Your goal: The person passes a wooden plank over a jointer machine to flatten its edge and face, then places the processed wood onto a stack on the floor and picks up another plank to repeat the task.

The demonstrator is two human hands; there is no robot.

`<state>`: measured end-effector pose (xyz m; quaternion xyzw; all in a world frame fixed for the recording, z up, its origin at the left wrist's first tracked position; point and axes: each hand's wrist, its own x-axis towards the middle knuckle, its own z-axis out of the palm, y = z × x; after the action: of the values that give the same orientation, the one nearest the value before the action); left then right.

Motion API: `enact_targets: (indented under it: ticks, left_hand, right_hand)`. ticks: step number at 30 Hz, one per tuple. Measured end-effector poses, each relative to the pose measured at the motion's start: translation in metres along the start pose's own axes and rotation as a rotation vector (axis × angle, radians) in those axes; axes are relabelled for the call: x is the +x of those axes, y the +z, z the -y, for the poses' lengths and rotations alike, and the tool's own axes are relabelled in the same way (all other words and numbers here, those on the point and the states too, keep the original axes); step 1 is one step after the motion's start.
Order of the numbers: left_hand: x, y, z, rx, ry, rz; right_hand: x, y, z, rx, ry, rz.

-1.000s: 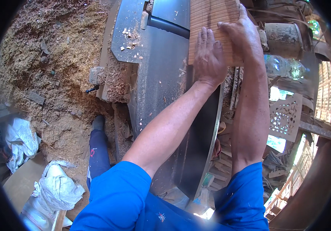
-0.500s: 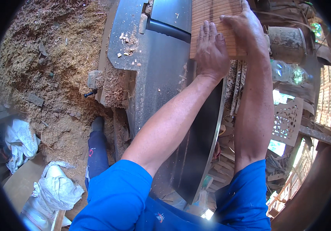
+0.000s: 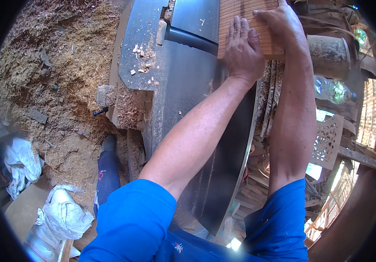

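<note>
A reddish-brown wooden board (image 3: 236,8) lies on the dark metal bed (image 3: 183,65) of a jointer, at the top of the view. My left hand (image 3: 245,50) rests flat near the board's near end, its fingers stretched forward and close together. At the board's right side, my right hand (image 3: 282,27) has its thumb over the top face and its other fingers along the far edge, partly cut off by the frame. To the left of the board, a dark slot (image 3: 192,36) crosses the bed. The board's far end is out of view.
Wood chips (image 3: 142,65) lie on the machine's left ledge. Shavings (image 3: 65,87) cover the ground at left, with white sacks (image 3: 65,218) below. On the right are a dusty cylinder (image 3: 327,52), a clear plastic bottle (image 3: 334,89) and a perforated panel (image 3: 327,142).
The board has slid a little farther forward along the bed, away from me. Both hands have travelled with it, and the view has shifted slightly.
</note>
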<state>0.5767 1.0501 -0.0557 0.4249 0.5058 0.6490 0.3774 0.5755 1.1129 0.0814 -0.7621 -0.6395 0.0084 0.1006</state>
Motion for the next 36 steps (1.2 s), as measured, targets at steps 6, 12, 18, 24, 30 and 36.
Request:
enact_targets:
  ticks: [6, 12, 18, 24, 30, 36]
  left_hand:
    - [0.011, 0.004, 0.003, -0.020, -0.010, 0.006]
    - [0.015, 0.010, 0.003, -0.006, 0.005, -0.003]
    - [0.029, 0.015, 0.006, -0.024, -0.013, -0.003]
    - [0.036, 0.014, 0.002, -0.021, -0.012, 0.013]
    - [0.046, -0.012, 0.007, 0.015, 0.005, 0.118]
    - [-0.009, -0.098, -0.095, -0.235, 0.108, 0.328]
  right_hand:
    - [-0.007, -0.007, 0.024, 0.042, 0.034, 0.034]
    - [0.005, -0.003, 0.015, 0.124, 0.002, 0.029]
    - [0.014, -0.002, 0.022, 0.167, 0.079, 0.062]
    - [0.040, 0.004, -0.009, 0.072, -0.042, 0.014]
    - [0.039, 0.012, 0.016, -0.195, -0.007, -0.011]
    - [0.044, -0.005, 0.005, -0.195, 0.161, 0.080]
